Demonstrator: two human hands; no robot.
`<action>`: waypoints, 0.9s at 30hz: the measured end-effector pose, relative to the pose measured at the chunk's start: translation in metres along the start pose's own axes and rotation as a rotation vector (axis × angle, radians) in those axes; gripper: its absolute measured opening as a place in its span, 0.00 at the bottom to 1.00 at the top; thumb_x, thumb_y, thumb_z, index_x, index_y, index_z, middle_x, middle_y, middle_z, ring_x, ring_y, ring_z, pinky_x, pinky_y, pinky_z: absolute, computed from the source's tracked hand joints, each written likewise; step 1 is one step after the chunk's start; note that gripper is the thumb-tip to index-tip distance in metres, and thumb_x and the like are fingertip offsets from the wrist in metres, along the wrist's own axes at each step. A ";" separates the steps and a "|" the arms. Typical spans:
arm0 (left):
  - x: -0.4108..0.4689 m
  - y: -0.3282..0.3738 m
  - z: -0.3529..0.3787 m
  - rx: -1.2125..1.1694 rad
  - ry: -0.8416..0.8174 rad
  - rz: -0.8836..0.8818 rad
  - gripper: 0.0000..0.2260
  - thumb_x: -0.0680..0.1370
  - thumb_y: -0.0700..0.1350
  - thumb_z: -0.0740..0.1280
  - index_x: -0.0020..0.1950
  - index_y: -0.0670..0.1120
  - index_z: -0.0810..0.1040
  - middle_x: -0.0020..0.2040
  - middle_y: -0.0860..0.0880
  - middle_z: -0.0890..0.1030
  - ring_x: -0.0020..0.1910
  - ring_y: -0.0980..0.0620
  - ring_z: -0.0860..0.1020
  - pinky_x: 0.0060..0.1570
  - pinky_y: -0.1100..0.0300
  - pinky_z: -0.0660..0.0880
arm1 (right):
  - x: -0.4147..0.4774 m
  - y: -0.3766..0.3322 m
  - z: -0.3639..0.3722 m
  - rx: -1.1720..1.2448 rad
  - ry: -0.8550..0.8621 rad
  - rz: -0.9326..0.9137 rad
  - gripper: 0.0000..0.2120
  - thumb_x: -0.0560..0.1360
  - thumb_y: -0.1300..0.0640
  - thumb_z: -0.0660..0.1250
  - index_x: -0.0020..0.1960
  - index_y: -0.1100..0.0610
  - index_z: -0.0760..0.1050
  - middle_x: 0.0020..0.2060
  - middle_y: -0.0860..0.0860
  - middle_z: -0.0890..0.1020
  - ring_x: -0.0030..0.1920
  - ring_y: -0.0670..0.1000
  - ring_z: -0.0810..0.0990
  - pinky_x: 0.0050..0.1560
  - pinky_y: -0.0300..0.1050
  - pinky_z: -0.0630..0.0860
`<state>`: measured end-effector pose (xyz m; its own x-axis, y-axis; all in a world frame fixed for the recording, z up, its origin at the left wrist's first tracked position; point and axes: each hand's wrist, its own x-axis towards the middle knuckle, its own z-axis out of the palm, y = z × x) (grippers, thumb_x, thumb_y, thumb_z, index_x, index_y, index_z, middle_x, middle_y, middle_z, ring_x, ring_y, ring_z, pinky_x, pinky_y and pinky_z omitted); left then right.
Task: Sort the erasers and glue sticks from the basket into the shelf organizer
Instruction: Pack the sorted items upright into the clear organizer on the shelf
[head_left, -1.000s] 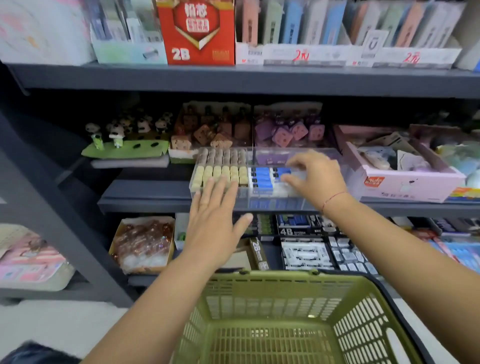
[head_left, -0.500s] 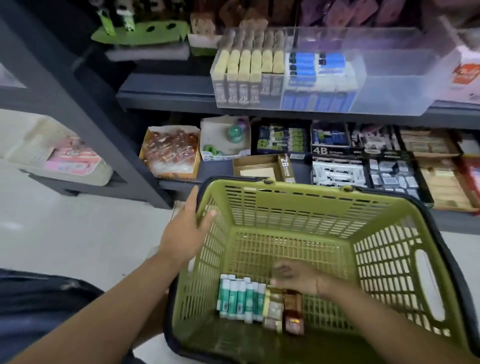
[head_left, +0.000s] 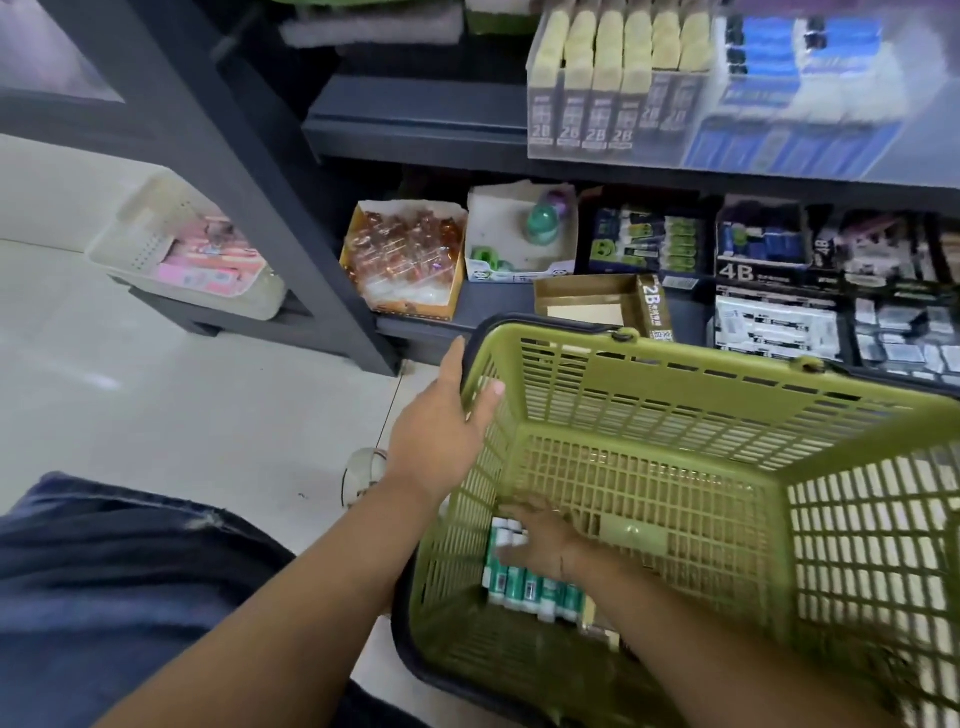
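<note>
Left hand (head_left: 447, 431) is gripping the far-left corner of the green basket (head_left: 675, 382), with the thumb hooking inside the rim and the fingers lying along the outer wall. Right hand (head_left: 540, 535) is reaching down to the basket's floor and resting on a row of glue sticks (head_left: 524, 590), its fingers bending over their white caps. I cannot tell through the blur whether it is pinching one.

The glue sticks, green-bodied, are lying side by side close to the basket's left wall. Beyond the basket's far rim, the clear shelf organizer (head_left: 737, 135) is sitting on the upper shelf (head_left: 415, 124), well apart from both hands. It is holding a block of yellow-topped 2B erasers (head_left: 613, 67) on its left and blue-wrapped erasers (head_left: 789, 57) just beside them.

On the shelf below, three boxes are standing in a row: a box of orange-wrapped items (head_left: 405, 260), a white box (head_left: 498, 223) with a green ball (head_left: 543, 228) in it, and a box marked 4B (head_left: 763, 254). A dark blue trouser leg (head_left: 104, 582) is showing at lower left, over the pale floor (head_left: 156, 405).
</note>
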<state>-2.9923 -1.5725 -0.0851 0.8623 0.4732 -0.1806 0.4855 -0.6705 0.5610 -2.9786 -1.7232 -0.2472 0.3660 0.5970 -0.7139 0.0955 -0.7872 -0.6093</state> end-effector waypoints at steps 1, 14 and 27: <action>0.000 0.000 0.000 0.002 0.004 0.001 0.31 0.80 0.62 0.55 0.79 0.53 0.49 0.61 0.48 0.79 0.53 0.46 0.78 0.45 0.55 0.73 | 0.001 0.001 0.004 -0.024 0.029 -0.003 0.32 0.74 0.48 0.69 0.74 0.53 0.63 0.75 0.51 0.54 0.75 0.56 0.57 0.68 0.40 0.61; 0.001 -0.002 0.004 0.021 0.064 0.027 0.26 0.80 0.60 0.56 0.77 0.54 0.56 0.52 0.52 0.82 0.48 0.50 0.79 0.44 0.55 0.76 | -0.008 -0.002 0.012 -0.056 0.050 -0.019 0.13 0.72 0.41 0.66 0.54 0.42 0.69 0.62 0.47 0.67 0.65 0.52 0.68 0.67 0.55 0.65; 0.002 -0.003 0.004 0.014 0.050 0.035 0.24 0.80 0.60 0.56 0.75 0.54 0.59 0.49 0.54 0.81 0.45 0.50 0.79 0.45 0.52 0.78 | -0.016 -0.001 0.004 0.069 0.076 -0.045 0.10 0.72 0.47 0.69 0.38 0.44 0.68 0.50 0.47 0.70 0.57 0.52 0.70 0.59 0.46 0.70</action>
<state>-2.9918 -1.5721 -0.0901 0.8706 0.4771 -0.1201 0.4573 -0.6947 0.5552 -2.9884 -1.7314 -0.2365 0.4318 0.6163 -0.6586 0.0506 -0.7456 -0.6645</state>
